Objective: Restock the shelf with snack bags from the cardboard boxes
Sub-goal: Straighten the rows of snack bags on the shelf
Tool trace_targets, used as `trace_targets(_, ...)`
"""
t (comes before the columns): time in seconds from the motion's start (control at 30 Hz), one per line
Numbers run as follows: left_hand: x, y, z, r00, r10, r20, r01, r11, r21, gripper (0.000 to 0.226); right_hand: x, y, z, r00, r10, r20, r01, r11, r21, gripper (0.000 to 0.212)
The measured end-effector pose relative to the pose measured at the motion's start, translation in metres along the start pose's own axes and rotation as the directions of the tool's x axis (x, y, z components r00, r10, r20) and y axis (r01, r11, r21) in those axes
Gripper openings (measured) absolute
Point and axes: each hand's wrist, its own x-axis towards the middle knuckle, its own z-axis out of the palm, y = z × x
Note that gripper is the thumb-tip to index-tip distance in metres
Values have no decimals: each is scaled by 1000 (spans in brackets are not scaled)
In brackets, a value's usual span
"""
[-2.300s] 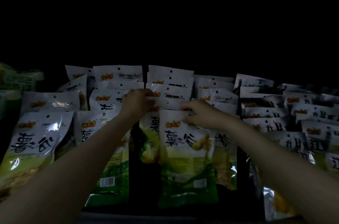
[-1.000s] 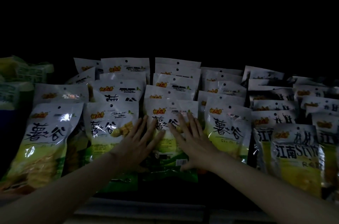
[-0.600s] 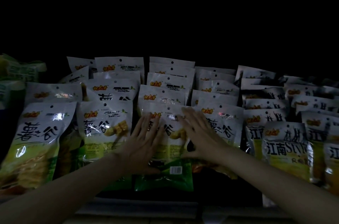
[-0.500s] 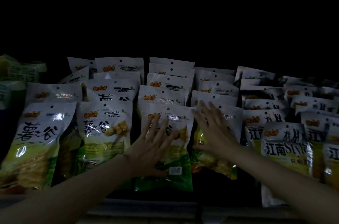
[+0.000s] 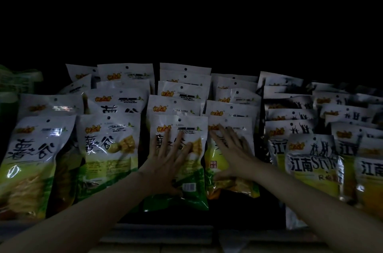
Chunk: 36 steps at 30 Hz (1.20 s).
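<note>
Rows of white-and-green snack bags stand on a dim shelf. My left hand lies flat with spread fingers on the front bag of the middle row. My right hand presses, fingers straight, on the front bag of the neighbouring row to the right, thumb low on its face. Neither hand holds anything. No cardboard box is in view.
More front bags stand at left and centre-left. Yellow bags with a different print fill the rows at right. The shelf's pale front edge runs below. Everything above the bags is black.
Both hands went from gripping bag tops at the back to lying flat on the front bags. In the last half second the right hand moved right onto the neighbouring bag.
</note>
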Motion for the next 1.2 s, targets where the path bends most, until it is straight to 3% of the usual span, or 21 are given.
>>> trace_targets(0.1,5,-4,-9,999,-31,-44,26,994,-110,117,-1,3,-4,1000,6,-18,-6,1000,20,124)
trace_targets(0.23,26,-11,-37,986,-106,-127,78,975,-209,103,-1,14,-25,986,82,-142,-51,977,208,119)
trace_targets(0.5,88,0,-66,964,-99,-245,47,976,-210,93,43,47,-86,843,140,-520,27,953,301,66)
trace_targets(0.57,100,5,-70,970,-161,-183,112,961,-253,86,55,54,-94,835,180,-520,-4,946,323,60)
trace_targets(0.7,114,8,-65,957,-200,-209,124,936,-328,80,74,63,-95,832,236,-502,-81,947,311,46)
trace_targets(0.8,116,5,-61,947,-193,-256,99,936,-337,87,78,64,-94,799,258,-543,-21,914,404,31)
trace_targets(0.9,117,0,-54,930,-174,-323,40,923,-383,104,80,62,-94,781,249,-572,64,880,471,28)
trace_targets(1.0,121,-1,-47,873,-179,-454,-21,916,-401,93,86,57,-96,786,223,-577,96,877,470,23)
trace_targets(1.1,125,0,-44,868,-195,-457,-14,910,-415,83,94,51,-92,816,261,-516,-34,912,408,23)
trace_targets(1.2,127,0,-45,863,-173,-475,-6,936,-352,72,99,52,-85,821,273,-501,-171,955,240,25)
